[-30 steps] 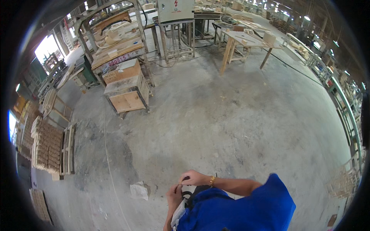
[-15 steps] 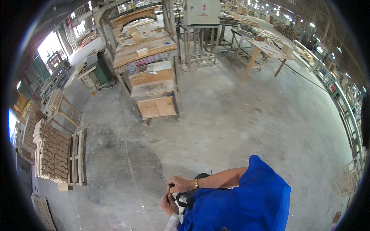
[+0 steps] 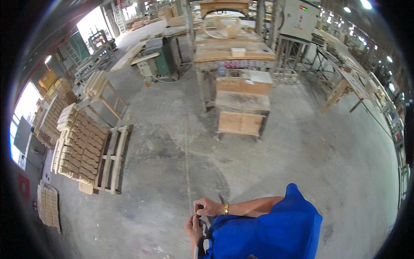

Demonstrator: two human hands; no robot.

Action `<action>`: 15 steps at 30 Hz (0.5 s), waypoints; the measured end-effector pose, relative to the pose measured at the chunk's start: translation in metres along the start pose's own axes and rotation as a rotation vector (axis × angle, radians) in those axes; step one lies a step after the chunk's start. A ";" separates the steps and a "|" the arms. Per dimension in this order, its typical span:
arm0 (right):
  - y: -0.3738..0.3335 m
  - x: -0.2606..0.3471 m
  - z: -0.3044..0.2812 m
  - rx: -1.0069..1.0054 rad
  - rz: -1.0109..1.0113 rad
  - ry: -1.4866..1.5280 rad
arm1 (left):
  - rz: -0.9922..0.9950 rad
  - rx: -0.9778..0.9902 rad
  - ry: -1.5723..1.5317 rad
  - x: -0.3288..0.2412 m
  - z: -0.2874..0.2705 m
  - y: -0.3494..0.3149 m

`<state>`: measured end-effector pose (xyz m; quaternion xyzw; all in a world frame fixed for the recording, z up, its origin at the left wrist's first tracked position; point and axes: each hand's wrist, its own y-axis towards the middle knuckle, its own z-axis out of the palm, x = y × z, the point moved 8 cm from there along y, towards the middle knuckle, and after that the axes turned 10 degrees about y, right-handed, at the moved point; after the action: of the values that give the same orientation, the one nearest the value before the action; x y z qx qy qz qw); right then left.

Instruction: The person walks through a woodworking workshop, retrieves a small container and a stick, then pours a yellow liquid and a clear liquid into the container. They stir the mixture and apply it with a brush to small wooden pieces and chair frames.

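Close together in front of my blue-clothed body, my two hands meet at the lower middle of the view. My right hand (image 3: 208, 207), with a gold watch (image 3: 226, 209) on its wrist, is closed around a small yellow-brown piece (image 3: 198, 211) whose kind I cannot make out. Just below it, my left hand (image 3: 194, 228) is closed too, its fingertips up against the same spot. Whether the left fingers grip that piece or something else is hidden. A dark strap-like thing (image 3: 221, 199) sticks up behind the right wrist.
Ahead stands a wooden workbench (image 3: 235, 52) with a low box-like cabinet (image 3: 242, 101). At left, stacked wooden pieces (image 3: 82, 146) sit beside a pallet (image 3: 113, 159). Farther off are a green machine (image 3: 165, 60), a grey electrical cabinet (image 3: 299, 19) and a wooden table (image 3: 351, 84).
The view has swung left, so the bench and stacks appear farther right. My hands stay together at the front, the left slightly higher in view beside the right.
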<state>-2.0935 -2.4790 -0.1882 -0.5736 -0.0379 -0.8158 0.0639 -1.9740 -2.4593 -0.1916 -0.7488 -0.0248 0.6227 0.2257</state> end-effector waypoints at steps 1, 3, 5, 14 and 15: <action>0.031 0.001 0.009 0.019 0.003 0.016 | 0.021 -0.030 -0.003 -0.009 -0.020 0.021; 0.099 0.007 0.026 0.096 -0.035 -0.111 | 0.077 -0.125 0.029 -0.026 -0.065 0.062; 0.156 0.015 0.042 0.183 -0.038 -0.059 | 0.055 -0.163 0.038 -0.041 -0.100 0.098; 0.381 0.025 0.052 0.233 -0.040 -0.220 | 0.152 -0.145 0.039 -0.105 -0.193 0.284; 0.404 0.027 0.050 0.210 -0.047 -0.211 | 0.155 -0.125 0.025 -0.114 -0.202 0.307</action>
<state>-1.9965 -2.8734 -0.1509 -0.6453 -0.1430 -0.7437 0.0999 -1.8836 -2.8330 -0.1754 -0.7690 -0.0030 0.6259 0.1299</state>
